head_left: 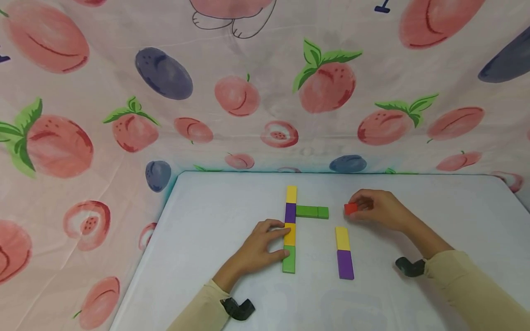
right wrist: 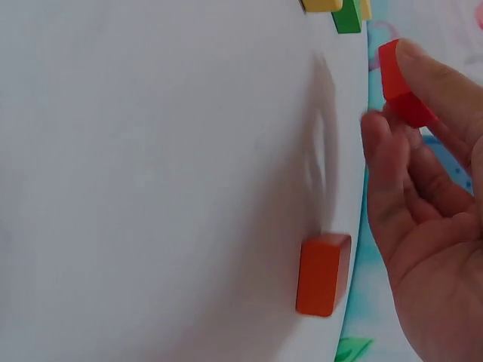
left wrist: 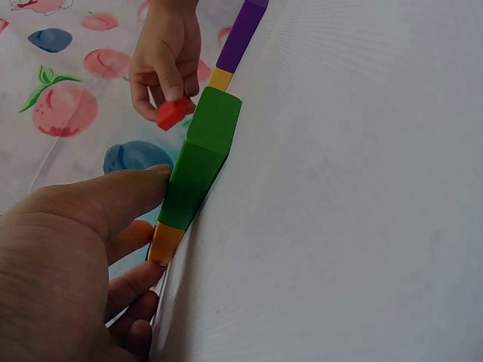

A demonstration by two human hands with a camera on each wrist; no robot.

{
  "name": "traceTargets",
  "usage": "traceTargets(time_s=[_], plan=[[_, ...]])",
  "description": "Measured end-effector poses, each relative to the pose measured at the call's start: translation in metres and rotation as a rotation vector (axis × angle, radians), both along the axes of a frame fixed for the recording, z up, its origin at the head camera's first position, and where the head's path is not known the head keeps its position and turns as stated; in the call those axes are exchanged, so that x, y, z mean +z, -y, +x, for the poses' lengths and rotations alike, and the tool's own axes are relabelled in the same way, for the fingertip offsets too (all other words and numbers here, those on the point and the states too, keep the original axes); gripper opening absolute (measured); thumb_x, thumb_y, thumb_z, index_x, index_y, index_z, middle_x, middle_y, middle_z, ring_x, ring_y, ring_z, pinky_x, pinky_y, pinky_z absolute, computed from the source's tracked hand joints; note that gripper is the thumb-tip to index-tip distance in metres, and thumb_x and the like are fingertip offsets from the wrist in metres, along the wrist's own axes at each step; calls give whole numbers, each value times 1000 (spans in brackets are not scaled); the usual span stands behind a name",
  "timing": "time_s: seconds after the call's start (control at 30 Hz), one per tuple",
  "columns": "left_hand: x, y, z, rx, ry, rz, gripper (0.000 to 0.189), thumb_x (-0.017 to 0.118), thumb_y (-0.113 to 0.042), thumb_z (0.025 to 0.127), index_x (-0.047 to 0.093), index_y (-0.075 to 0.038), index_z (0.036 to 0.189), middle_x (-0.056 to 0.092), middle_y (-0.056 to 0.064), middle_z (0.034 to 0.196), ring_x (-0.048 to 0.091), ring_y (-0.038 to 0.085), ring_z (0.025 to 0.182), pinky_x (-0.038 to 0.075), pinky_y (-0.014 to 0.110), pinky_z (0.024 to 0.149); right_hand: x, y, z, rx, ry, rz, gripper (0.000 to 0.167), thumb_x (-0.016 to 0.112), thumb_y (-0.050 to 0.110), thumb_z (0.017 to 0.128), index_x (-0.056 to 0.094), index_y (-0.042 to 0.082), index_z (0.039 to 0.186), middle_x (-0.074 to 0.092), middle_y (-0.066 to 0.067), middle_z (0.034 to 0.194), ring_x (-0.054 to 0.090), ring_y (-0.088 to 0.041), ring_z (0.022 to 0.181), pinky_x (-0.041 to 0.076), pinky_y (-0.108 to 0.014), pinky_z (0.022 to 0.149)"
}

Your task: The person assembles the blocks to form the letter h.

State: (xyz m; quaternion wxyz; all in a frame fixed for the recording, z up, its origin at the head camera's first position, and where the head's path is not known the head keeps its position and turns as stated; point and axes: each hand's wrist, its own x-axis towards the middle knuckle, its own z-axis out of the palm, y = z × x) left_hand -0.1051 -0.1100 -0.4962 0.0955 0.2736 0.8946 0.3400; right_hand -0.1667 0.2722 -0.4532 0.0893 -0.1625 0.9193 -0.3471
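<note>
My left hand (head_left: 256, 248) rests on the left side of a column of blocks, fingertips on the lower yellow block (head_left: 290, 236) and thumb at the green block (head_left: 289, 262) below it. Above these are a purple block (head_left: 290, 213) and another yellow block (head_left: 291, 194). Two green blocks (head_left: 307, 211) extend right from the column. Between thumb and fingers, my right hand (head_left: 383, 209) pinches a small red block (head_left: 350, 208), held off the table in the right wrist view. There, an orange-red block (right wrist: 320, 275) stands on the table; the head view does not show it.
A separate pair, yellow block (head_left: 342, 238) above purple block (head_left: 345, 265), lies right of the column. All rest on a white table (head_left: 198, 220), with fruit-patterned cloth (head_left: 265, 101) behind. Black wrist devices (head_left: 240, 310) sit by both sleeves.
</note>
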Motion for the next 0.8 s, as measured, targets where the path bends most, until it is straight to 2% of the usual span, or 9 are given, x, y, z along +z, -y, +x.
traceTargets(time_s=[0.17,0.37,0.57,0.8], plan=[[1,0,0,3,6,-1,55,72,-39,93,61,-22,144,48,-4,149,38,19,143,38,46,118,-5,8,-3,-10,73,-73,27,81,19,88,73,17,114,71,-7,116,68,-24,104,57,-19,81],[0,0,0,8,12,-4,55,72,-40,93,60,-24,144,48,-5,150,39,19,142,38,47,118,-8,18,-5,-27,128,-118,32,77,22,92,73,13,122,69,-11,122,67,-28,108,59,-24,79],[0,0,0,8,9,-6,55,72,-39,93,60,-24,144,48,-5,149,39,19,142,38,46,118,-11,24,-7,-45,121,-92,32,75,24,94,74,14,124,72,-6,116,66,-24,105,57,-23,79],[-1,0,0,5,1,-4,55,72,-39,93,61,-23,144,48,-4,149,39,19,141,38,46,118,-15,32,-7,-93,109,-73,19,74,23,94,77,15,111,75,-2,104,65,-20,97,56,-24,78]])
